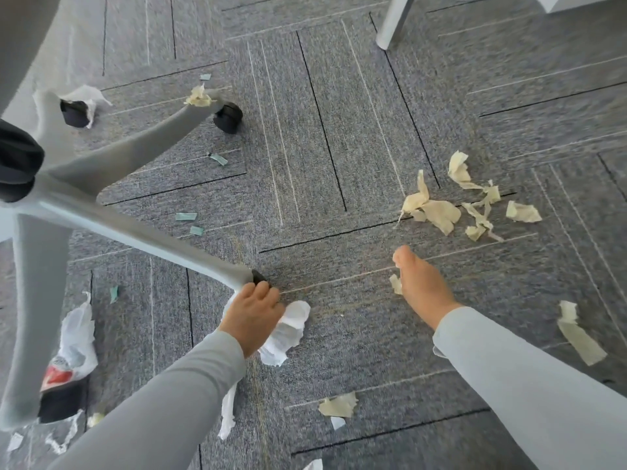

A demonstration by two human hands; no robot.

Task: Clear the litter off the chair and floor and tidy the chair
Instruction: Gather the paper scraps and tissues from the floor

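Seen from above: grey striped carpet floor [339, 147] strewn with torn paper. Left hand [252, 317], near centre, closed around crumpled white tissue [288, 334] beside the black caster [259, 277] of a grey five-legged plastic chair base [135, 228]. Right hand [419, 283] open, fingers extended toward a far-right cluster of thin cream paper scraps [441, 212], one scrap just beside it. Likely feather-light, soft, easily torn; best pinched or gathered in bunches.

We read this as an office: grey carpet tiles [339, 130] with line pattern, five-star swivel-chair base [101, 212] on castors, metal desk leg [393, 22] nearby.
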